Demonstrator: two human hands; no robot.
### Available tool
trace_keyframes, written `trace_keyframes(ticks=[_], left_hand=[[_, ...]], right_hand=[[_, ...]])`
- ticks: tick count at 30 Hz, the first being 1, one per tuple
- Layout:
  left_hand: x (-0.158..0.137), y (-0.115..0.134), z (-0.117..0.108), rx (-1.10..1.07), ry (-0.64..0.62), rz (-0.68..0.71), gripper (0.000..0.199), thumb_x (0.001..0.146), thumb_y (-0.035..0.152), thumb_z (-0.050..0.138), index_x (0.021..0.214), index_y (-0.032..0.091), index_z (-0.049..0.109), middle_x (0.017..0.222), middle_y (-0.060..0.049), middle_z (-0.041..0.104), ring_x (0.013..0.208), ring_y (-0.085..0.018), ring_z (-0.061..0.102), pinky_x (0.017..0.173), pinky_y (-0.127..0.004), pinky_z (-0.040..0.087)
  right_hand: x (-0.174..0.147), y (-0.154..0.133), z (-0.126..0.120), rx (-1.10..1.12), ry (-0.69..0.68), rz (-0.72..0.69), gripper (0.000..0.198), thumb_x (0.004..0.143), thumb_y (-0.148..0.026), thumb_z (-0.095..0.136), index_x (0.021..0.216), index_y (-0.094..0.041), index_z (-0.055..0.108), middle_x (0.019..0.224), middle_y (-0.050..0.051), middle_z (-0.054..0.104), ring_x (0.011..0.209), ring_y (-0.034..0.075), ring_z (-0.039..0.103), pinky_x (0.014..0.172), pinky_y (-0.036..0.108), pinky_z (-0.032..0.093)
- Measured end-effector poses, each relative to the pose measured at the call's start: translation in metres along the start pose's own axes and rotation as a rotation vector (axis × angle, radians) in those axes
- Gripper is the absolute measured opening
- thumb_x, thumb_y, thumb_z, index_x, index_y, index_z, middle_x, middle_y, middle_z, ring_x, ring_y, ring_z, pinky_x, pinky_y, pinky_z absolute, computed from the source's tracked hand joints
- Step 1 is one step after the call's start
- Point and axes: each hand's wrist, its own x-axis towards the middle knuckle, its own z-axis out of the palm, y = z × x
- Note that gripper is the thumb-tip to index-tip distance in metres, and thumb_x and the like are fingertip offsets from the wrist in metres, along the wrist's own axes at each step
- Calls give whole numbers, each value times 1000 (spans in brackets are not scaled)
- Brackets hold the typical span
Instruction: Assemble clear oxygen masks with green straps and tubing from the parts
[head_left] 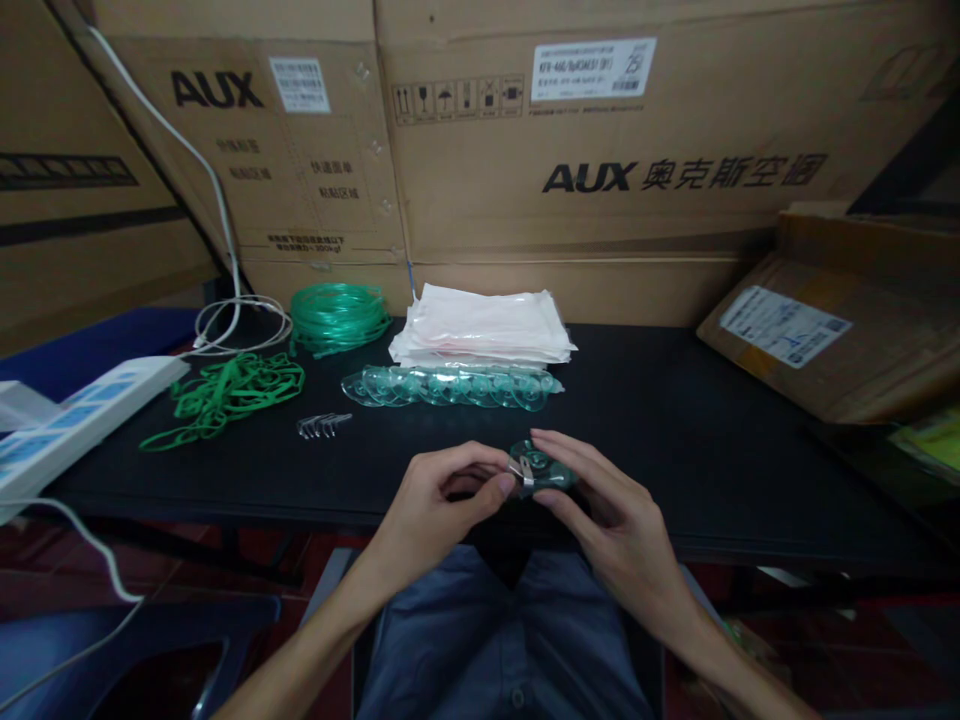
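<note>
Over the table's front edge, my right hand (615, 515) is closed round a clear green oxygen mask (553, 472), its fingers on the far rim and its thumb on the near side. My left hand (454, 495) pinches a small bent metal strip (527, 472) between thumb and fingertips, against the mask's left end. Whether the strip is fastened to the mask, I cannot tell. Beyond my hands lies a row of nested green masks (454, 387). Several thin metal strips (324, 426) rest to the left of that row.
White plastic bags (484, 320) are stacked behind the masks. Green elastic straps (232, 390) lie left, near a coil of green tubing (337, 315). A white power strip (90, 425) is at far left. Cardboard boxes (480, 220) wall the back; another carton (780, 320) stands right.
</note>
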Motion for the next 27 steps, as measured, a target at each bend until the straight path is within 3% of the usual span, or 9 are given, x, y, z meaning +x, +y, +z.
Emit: trace_keyframes(ticks=[4, 9, 18, 23, 27], left_hand=[[-1, 3, 0, 60, 6, -3, 17, 90, 31, 72, 96, 15, 77, 89, -5, 77, 80, -17, 71, 72, -25, 56], [0, 9, -1, 121, -76, -14, 19, 94, 29, 69, 102, 16, 79, 95, -6, 76, 86, -17, 69, 76, -25, 54], [-2, 3, -2, 49, -115, 5, 23, 96, 30, 66, 113, 17, 75, 84, -2, 69, 71, -13, 63, 67, -23, 54], [-2, -2, 1, 179, -59, 130, 17, 95, 21, 65, 108, 18, 75, 81, 0, 67, 68, -11, 62, 63, -20, 52], [-2, -3, 4, 233, -26, 189, 13, 93, 15, 65, 101, 18, 75, 81, 0, 69, 69, -10, 64, 63, -18, 51]], right_hand=[[0, -1, 2, 0, -3, -19, 37, 94, -18, 72, 129, -31, 71, 133, 6, 72, 124, 24, 68, 109, 38, 54], [0, -5, 2, -19, 11, -62, 37, 92, -14, 72, 126, -29, 72, 135, 8, 70, 125, 25, 67, 109, 40, 53], [-2, -5, -1, -37, -42, -43, 39, 96, -18, 68, 134, -30, 68, 142, 9, 66, 131, 27, 64, 112, 45, 52], [-1, -2, 4, 5, -38, -85, 44, 92, -11, 69, 132, -30, 67, 131, 6, 73, 124, 23, 67, 108, 38, 54], [-1, -5, 7, -2, -2, -82, 37, 89, -9, 69, 122, -28, 71, 117, 5, 77, 110, 21, 73, 99, 33, 58]])
